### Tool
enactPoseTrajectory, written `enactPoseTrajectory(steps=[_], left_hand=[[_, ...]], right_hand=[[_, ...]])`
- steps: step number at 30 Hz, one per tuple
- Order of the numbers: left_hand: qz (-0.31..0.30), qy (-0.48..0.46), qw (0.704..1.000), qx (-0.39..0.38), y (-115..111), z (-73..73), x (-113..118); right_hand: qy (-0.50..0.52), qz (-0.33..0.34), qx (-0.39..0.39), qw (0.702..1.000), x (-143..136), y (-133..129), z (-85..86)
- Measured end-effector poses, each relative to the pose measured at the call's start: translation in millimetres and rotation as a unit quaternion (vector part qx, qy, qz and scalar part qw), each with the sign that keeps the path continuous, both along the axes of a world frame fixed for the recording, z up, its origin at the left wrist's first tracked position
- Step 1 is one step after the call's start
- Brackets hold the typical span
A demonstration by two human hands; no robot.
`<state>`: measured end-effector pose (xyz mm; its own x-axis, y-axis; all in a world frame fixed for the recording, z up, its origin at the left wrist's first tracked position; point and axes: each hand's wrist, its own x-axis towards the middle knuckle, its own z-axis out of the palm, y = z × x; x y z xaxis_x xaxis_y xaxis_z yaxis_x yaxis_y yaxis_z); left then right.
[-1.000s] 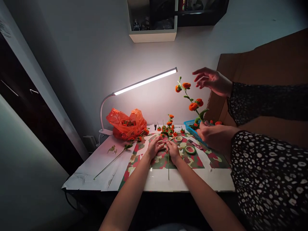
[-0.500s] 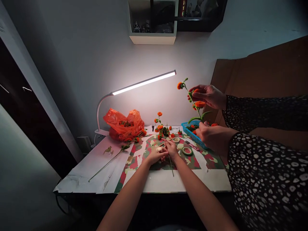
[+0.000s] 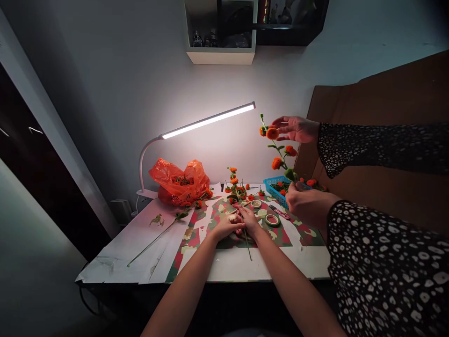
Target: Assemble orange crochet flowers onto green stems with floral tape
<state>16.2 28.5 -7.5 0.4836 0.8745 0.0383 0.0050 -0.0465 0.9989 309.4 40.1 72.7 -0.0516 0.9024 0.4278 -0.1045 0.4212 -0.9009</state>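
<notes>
Over the middle of the table, my right hand (image 3: 249,222) is closed around a thin green flower stem (image 3: 247,245), whose lower end points toward me. Orange fuzzy blooms (image 3: 234,180) rise above my fingers, partly merging with other flowers behind. My left hand (image 3: 227,228) is closed against the same stem, its fingertips meeting my right hand; a small pale patch shows at its fingers, too small to name. At the right, another person's hands (image 3: 296,131) hold a taller stem of orange flowers (image 3: 276,163), one hand at the top blooms, the other low down.
A green tape roll (image 3: 272,220), a paler roll (image 3: 256,204) and pink-handled snips (image 3: 279,212) lie right of my hands. Behind are a blue basket (image 3: 277,196) and an orange plastic bag (image 3: 182,187). A finished-looking stem (image 3: 154,241) lies left, under a lamp (image 3: 210,120).
The stem in my hands has turned, so more orange blooms show above them. The other person's upper hand has shifted left and up, and their flower stem has turned.
</notes>
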Motion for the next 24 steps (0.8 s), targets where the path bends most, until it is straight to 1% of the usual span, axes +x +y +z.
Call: enactPoseTrajectory(steps=[3, 7, 10, 15, 18, 21, 23, 24], left_hand=[[0.007, -0.016, 1.000, -0.016, -1.9, 4.1, 1.6], [0.038, -0.050, 0.997, -0.047, -1.7, 4.7, 1.4], [0.052, -0.068, 0.994, -0.071, 1.1, 1.4, 0.0], [0.069, -0.085, 0.989, -0.095, 2.7, 0.2, -0.3], [0.097, -0.101, 0.985, -0.100, 1.2, 3.0, 1.5], [0.132, -0.110, 0.981, -0.095, 0.8, 5.8, 1.1], [0.141, -0.111, 0.979, -0.096, 1.7, 7.8, -3.3], [0.141, -0.106, 0.980, -0.095, 2.4, 9.2, -7.3]], right_hand=[[0.002, 0.005, 0.008, 1.000, 1.2, -4.5, 5.2], [0.015, -0.019, 0.007, 1.000, -7.1, -9.9, 1.5], [0.010, -0.023, 0.004, 1.000, -5.4, -7.9, -1.6], [0.019, -0.007, 0.005, 1.000, -6.0, -0.9, -2.2], [0.028, 0.004, 0.011, 1.000, -6.9, 1.1, 1.9], [0.027, 0.034, 0.042, 0.998, -0.9, 2.4, 4.9], [0.029, 0.051, 0.060, 0.997, -0.4, 3.1, 1.9], [0.028, 0.064, 0.063, 0.996, -5.1, 3.4, -2.3]])
